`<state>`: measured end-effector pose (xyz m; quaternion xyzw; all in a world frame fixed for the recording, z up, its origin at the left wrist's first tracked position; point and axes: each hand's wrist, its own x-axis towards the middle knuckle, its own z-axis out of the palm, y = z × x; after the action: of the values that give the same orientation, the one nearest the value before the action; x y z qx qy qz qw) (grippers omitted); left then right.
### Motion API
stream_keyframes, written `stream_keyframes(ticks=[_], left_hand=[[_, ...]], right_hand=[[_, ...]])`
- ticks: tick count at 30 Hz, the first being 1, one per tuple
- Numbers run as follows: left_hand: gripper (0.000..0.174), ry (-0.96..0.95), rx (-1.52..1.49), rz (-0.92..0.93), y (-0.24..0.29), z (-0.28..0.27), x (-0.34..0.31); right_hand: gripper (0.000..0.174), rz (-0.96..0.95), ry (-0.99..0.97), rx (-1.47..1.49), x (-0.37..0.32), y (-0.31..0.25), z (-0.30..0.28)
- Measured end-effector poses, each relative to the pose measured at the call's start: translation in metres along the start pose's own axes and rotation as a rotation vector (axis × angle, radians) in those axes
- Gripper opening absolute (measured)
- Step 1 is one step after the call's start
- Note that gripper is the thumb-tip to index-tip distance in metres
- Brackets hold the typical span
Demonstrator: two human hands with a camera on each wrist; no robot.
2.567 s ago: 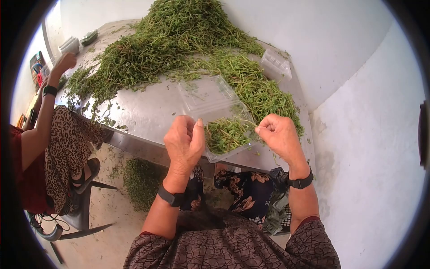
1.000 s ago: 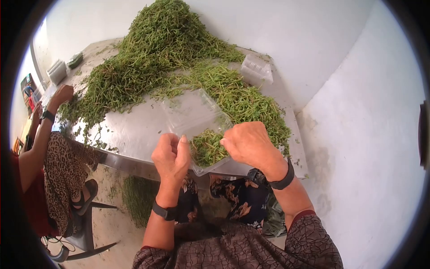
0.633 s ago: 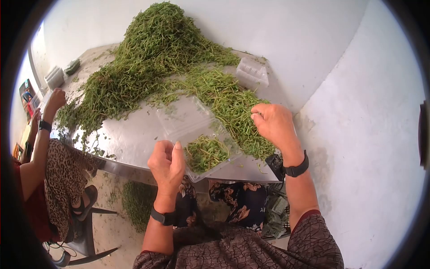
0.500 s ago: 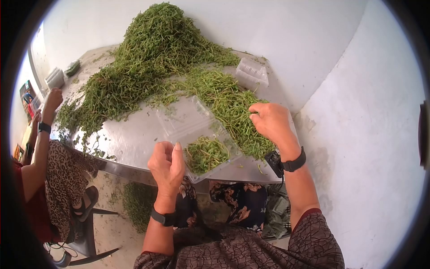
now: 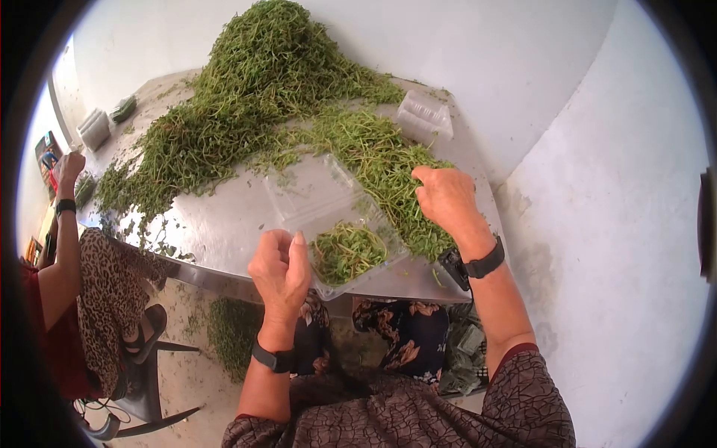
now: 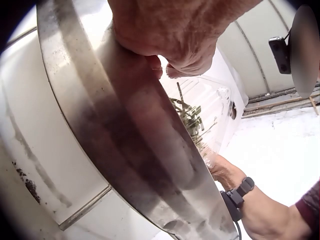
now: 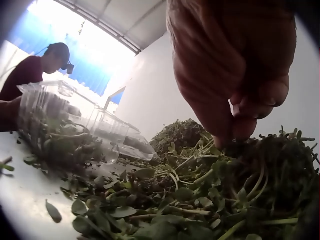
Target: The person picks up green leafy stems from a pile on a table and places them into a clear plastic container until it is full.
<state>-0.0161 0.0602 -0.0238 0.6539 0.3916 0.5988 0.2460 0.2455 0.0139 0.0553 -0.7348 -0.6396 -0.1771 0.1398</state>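
Note:
My left hand [image 5: 280, 263] grips the left edge of a clear plastic clamshell box [image 5: 308, 200], which lies with its lid folded back at the table's near edge. Leafy green stems [image 5: 347, 252] fill part of its base. In the left wrist view, the thumb and a fingertip of the left hand [image 6: 175, 37] meet by the box wall. Right of the box, my right hand [image 5: 448, 198] reaches into the loose greens [image 5: 373, 153]. Seen from the right wrist, the curled fingers of that hand [image 7: 235, 75] pinch at the top of the greens [image 7: 200, 190].
A tall heap of greens [image 5: 261, 67] stands at the back of the metal table [image 5: 216, 228]. Nested clear boxes [image 5: 424, 116] lie at the back right, near the wall [image 5: 567, 187]. Another person's arm [image 5: 66, 224] reaches in at the left, by more stacked boxes [image 5: 93, 128].
My right hand has gone from over the box to the loose greens on the right. The left hand stays at the box's edge. The other person's hand has shifted left.

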Motion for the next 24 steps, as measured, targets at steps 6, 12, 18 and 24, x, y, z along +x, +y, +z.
stream_keyframes(ticks=[6,12,18,24], left_hand=[[0.017,-0.036,0.000,-0.051,0.002,-0.002,-0.001],[0.017,-0.021,-0.013,-0.038,0.000,0.000,-0.001],[0.016,-0.026,-0.018,-0.034,0.000,0.000,-0.001],[0.016,-0.003,-0.031,-0.016,-0.002,0.002,-0.001]], right_hand=[[0.012,0.003,0.042,-0.009,0.002,0.007,0.013],[0.008,0.051,0.160,0.142,-0.002,0.009,0.011],[0.011,0.318,0.026,0.458,-0.010,-0.012,-0.027],[0.012,0.280,-0.010,0.684,-0.019,-0.032,-0.038]])
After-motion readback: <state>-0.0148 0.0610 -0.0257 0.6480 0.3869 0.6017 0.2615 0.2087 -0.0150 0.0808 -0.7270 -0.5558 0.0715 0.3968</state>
